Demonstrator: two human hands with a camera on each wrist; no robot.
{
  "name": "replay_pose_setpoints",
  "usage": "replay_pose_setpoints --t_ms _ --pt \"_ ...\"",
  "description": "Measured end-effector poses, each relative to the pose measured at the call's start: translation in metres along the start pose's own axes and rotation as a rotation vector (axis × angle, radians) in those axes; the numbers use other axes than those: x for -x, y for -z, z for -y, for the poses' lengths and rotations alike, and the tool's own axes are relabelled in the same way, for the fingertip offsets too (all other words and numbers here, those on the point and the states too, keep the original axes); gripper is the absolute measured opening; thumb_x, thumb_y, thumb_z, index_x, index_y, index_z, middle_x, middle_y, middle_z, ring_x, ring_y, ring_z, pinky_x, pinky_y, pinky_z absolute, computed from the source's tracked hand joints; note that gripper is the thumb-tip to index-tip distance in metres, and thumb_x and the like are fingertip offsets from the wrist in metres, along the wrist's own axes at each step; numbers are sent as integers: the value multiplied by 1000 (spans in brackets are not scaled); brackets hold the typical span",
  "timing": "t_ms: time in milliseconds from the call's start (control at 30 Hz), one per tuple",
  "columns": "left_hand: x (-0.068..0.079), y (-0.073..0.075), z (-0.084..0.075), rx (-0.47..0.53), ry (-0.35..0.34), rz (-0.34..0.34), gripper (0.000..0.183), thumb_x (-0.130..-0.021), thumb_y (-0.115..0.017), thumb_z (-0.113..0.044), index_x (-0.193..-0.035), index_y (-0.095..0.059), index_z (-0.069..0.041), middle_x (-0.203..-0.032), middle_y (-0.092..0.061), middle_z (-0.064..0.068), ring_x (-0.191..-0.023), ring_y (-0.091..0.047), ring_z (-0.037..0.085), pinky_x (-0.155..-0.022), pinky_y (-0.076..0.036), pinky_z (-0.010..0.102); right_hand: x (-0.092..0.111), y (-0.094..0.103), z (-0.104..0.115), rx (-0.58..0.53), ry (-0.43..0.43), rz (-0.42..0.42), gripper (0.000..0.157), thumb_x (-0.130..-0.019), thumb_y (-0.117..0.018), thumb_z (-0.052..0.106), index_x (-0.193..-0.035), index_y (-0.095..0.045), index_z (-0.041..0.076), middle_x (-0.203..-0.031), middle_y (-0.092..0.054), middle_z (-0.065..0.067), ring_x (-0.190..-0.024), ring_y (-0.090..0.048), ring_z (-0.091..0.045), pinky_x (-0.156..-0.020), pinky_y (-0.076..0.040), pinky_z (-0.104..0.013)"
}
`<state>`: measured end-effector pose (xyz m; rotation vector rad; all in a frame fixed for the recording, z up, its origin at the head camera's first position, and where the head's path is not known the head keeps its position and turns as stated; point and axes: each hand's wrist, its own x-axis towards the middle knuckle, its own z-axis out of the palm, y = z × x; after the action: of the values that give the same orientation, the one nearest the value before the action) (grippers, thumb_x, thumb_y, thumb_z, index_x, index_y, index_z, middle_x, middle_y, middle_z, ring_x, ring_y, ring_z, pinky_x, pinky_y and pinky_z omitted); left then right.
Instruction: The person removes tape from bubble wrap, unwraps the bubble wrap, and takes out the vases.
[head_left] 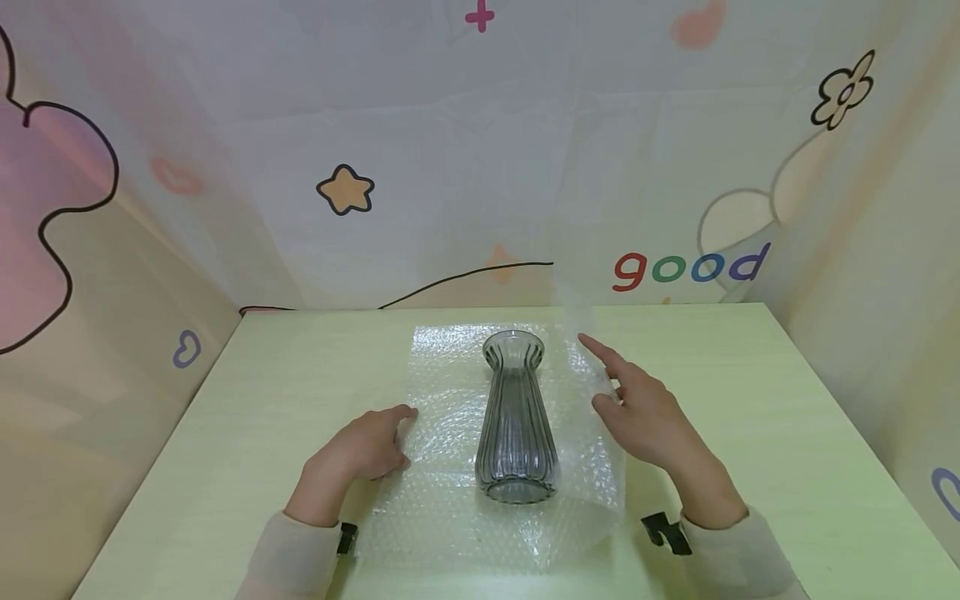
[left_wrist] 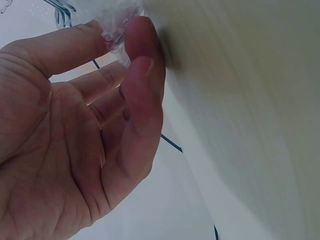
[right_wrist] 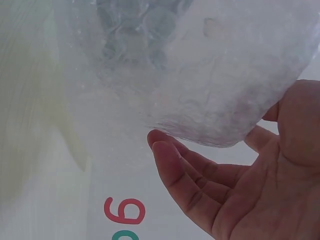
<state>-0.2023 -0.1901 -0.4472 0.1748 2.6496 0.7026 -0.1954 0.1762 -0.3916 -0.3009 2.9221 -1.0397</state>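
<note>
A grey ribbed glass vase (head_left: 516,425) lies on its side on a sheet of clear bubble wrap (head_left: 442,442), its flared mouth toward the back wall. At the sheet's left edge, my left hand (head_left: 367,446) pinches the wrap between thumb and fingers; a crumpled bit of wrap (left_wrist: 119,27) shows there in the left wrist view. The right side of the sheet is raised beside the vase, and my right hand (head_left: 648,417) holds that edge, index finger stretched along it. Through the lifted wrap (right_wrist: 200,90) in the right wrist view, the vase looks blurred.
The pale green table (head_left: 750,417) extends to both sides of the sheet. Behind it hangs a printed backdrop (head_left: 450,208) with a star, hearts and the word "good". Black straps (head_left: 666,533) show at both sleeve cuffs.
</note>
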Motion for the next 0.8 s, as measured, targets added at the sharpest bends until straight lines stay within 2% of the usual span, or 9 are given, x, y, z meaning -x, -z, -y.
replay_pose_setpoints --t_ms 100,200,367,567,700,800 --pt "0 0 0 -1 -1 -1 72 -88 -77 0 -153 -49 -14 -79 -62 4 -59 -55 16 -62 -46 31 -1 0 -1 -5 2 20 71 -98 -46 10 -161 -36 40 -125 -58 -18 -77 -52 -25 -60 -38 -32" --pt "0 0 0 1 1 0 72 -88 -77 0 -153 -49 -14 -80 -62 3 -60 -56 16 -62 -46 32 -2 0 -3 -7 5 36 68 -97 -45 7 -158 -43 39 -121 -55 -17 -67 -42 -21 -57 -37 -33" --pt "0 0 0 5 3 1 72 -88 -77 0 -153 -49 -14 -79 -63 3 -60 -56 17 -62 -46 32 -3 1 -5 14 15 35 66 -97 -45 7 -156 -46 36 -125 -56 -15 -72 -45 -21 -59 -38 -34" --pt "-1 0 1 4 2 1 72 -88 -77 -1 -153 -49 -15 -80 -63 3 -60 -57 16 -63 -46 32 -2 5 -5 27 5 39 63 -97 -45 9 -155 -48 32 -127 -57 -14 -86 -51 -25 -64 -38 -34" --pt "-2 0 2 16 0 3 72 -88 -77 -1 -153 -49 -15 -79 -63 2 -58 -56 16 -61 -46 31 -1 6 -5 22 -9 42 60 -98 -46 10 -154 -49 29 -136 -56 -16 -99 -55 -30 -68 -40 -34" --pt "-3 0 1 25 5 4 72 -88 -77 -1 -153 -48 -15 -78 -63 2 -58 -55 15 -60 -45 31 0 7 -5 17 -18 43 57 -99 -46 11 -154 -49 26 -141 -56 -16 -100 -56 -31 -67 -40 -34"
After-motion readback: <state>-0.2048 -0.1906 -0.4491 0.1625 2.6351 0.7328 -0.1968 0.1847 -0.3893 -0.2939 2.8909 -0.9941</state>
